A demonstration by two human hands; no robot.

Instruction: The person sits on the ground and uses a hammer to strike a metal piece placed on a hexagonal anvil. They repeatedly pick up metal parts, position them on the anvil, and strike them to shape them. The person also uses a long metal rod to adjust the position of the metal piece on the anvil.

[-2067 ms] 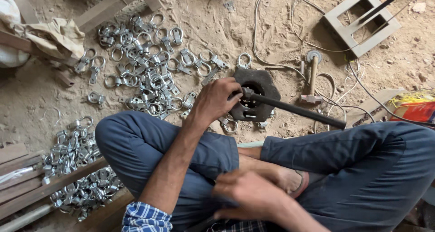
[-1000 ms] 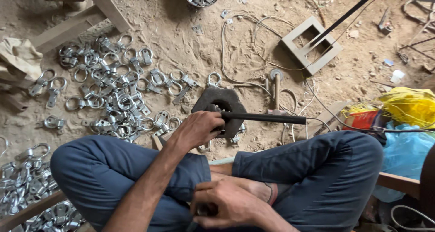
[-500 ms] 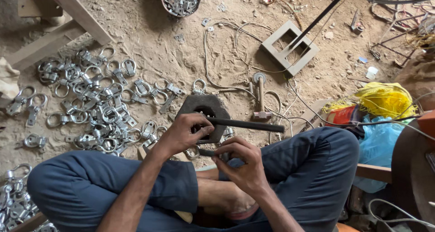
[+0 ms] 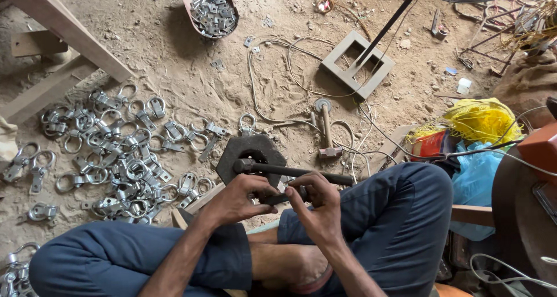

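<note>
I sit cross-legged on sandy ground. My left hand (image 4: 241, 197) and my right hand (image 4: 316, 203) meet over my shins, both pinching a small dark metal piece (image 4: 277, 198) between their fingertips. Just beyond them lies a dark octagonal metal block (image 4: 250, 152) with a long dark rod (image 4: 301, 172) lying across it toward the right. A heap of silvery ring clamps (image 4: 125, 158) is spread on the ground to the left of the block.
A bowl of small metal pieces (image 4: 212, 8) stands at the top. A square grey frame (image 4: 357, 64) with a black bar, a hammer (image 4: 324, 126), loose wires, wooden planks (image 4: 58, 24) at top left, and yellow string (image 4: 478, 120) with blue plastic at right.
My left hand drew back from the block's rod toward my lap. My right hand rose from my lap to meet it. The view shifted, so the ground appears lower and further left.
</note>
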